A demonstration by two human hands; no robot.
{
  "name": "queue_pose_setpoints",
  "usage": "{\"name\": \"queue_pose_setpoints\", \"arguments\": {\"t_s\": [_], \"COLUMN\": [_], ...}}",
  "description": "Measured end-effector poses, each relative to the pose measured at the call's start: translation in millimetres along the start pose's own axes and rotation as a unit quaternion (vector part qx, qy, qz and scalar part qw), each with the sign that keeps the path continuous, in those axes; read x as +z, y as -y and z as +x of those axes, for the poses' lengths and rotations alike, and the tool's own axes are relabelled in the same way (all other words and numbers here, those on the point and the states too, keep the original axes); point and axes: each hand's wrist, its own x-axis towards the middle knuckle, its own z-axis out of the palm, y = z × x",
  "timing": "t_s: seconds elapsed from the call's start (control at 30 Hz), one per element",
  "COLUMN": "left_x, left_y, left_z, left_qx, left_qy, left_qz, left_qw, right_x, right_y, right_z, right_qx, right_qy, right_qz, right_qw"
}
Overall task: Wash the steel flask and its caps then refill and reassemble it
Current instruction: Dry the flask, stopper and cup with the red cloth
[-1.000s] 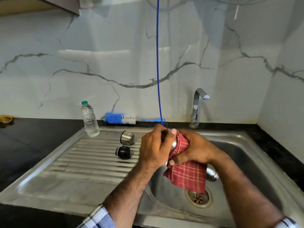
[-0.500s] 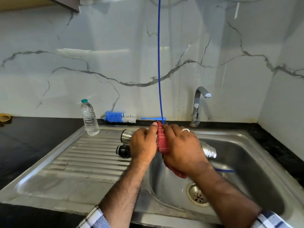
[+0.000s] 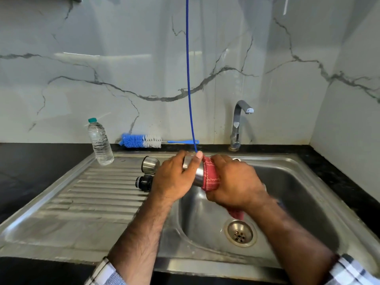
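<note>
Over the sink basin I hold the steel flask lying sideways. My left hand grips its left end. My right hand grips a red checked cloth wrapped around the flask's body; a corner of the cloth hangs below my wrist. Most of the flask is hidden by my hands and the cloth. On the draining board to the left lie the steel cup cap and the black inner cap.
A steel sink with a drain and a tap at the back, not running. A plastic water bottle stands at the draining board's far corner. A blue bottle brush lies along the wall. A blue cord hangs down.
The flask went from tilted steeply under the cloth to lying sideways. My right hand slid the cloth along it, and more bare steel shows beside my left hand now.
</note>
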Motion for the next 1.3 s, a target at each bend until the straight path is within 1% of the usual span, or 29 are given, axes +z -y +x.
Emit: {"name": "queue_pose_setpoints", "arguments": {"t_s": [0.07,0.13,0.2,0.23,0.27,0.3,0.33,0.4,0.43,0.47,0.5,0.53,0.57,0.63,0.7,0.73,0.77,0.83,0.87,0.93,1.0,1.1,1.17,1.23,1.27,1.3], "left_x": [-1,-3,-6,-6,-6,-5,-4,-2,-1,-2,-3,-3,-5,-7,-7,-6,-7,-7,-8,-12,-14,-14,-12,-6,-2,3], "left_y": [3,8,9,7,7,6,6,5,5,4,4,5,9,18,22,20,18,21,23,26,27,27,26,23,20,16], "left_z": [-1,1,2,0,-1,-3,-4,-5,-5,-5,-5,-3,-2,3,4,5,6,9,12,16,17,18,16,14,12,10], "left_qx": [-0.068,-0.088,-0.057,-0.023,0.019,0.064,0.104,0.161,0.179,0.193,0.203,0.205,0.201,0.162,0.081,0.027,-0.025,-0.137,-0.186,-0.259,-0.3,-0.333,-0.346,-0.352,-0.348,-0.341], "left_qy": [-0.002,-0.038,-0.091,-0.118,-0.139,-0.15,-0.151,-0.141,-0.137,-0.141,-0.145,-0.15,-0.157,-0.187,-0.223,-0.23,-0.231,-0.22,-0.21,-0.187,-0.182,-0.187,-0.173,-0.154,-0.151,-0.151], "left_qz": [0.035,0.029,0.001,-0.008,-0.012,-0.018,-0.031,-0.066,-0.085,-0.1,-0.113,-0.121,-0.121,-0.101,-0.091,-0.102,-0.118,-0.157,-0.168,-0.18,-0.203,-0.245,-0.295,-0.343,-0.355,-0.355], "left_qw": [0.997,0.995,0.994,0.993,0.99,0.987,0.983,0.975,0.971,0.966,0.962,0.96,0.959,0.964,0.967,0.967,0.965,0.953,0.945,0.93,0.914,0.891,0.874,0.857,0.854,0.857], "right_x": [4,7,5,2,-1,-5,-8,-14,-17,-19,-20,-20,-18,-15,-12,-12,-12,-10,-8,-4,-2,1,5,7,7,6], "right_y": [12,20,23,20,16,8,-2,-20,-28,-34,-37,-40,-41,-37,-31,-28,-25,-21,-22,-24,-29,-37,-42,-44,-43,-42], "right_z": [1,3,4,3,4,4,4,0,-2,-3,-4,-5,-5,-1,2,2,3,4,4,5,5,3,0,0,0,0], "right_qx": [-0.009,-0.016,-0.013,0.003,0.025,0.046,0.057,0.059,0.057,0.055,0.055,0.06,0.066,0.065,0.052,0.045,0.039,0.022,0.014,0.016,0.026,0.001,0.013,0.045,0.072,0.114], "right_qy": [-0.025,-0.037,-0.03,-0.008,0.031,0.086,0.146,0.264,0.31,0.34,0.349,0.339,0.316,0.247,0.168,0.132,0.099,0.05,0.033,0.009,0.011,0.009,-0.045,-0.144,-0.186,-0.217], "right_qz": [-0.047,-0.054,-0.027,0.02,0.091,0.173,0.258,0.401,0.445,0.466,0.472,0.468,0.456,0.386,0.263,0.2,0.148,0.078,0.063,0.074,0.114,0.177,0.257,0.309,0.339,0.387], "right_qw": [0.999,0.998,0.999,1.0,0.995,0.98,0.953,0.875,0.838,0.815,0.808,0.814,0.829,0.886,0.948,0.97,0.983,0.995,0.997,0.997,0.993,0.984,0.965,0.939,0.919,0.889]}}
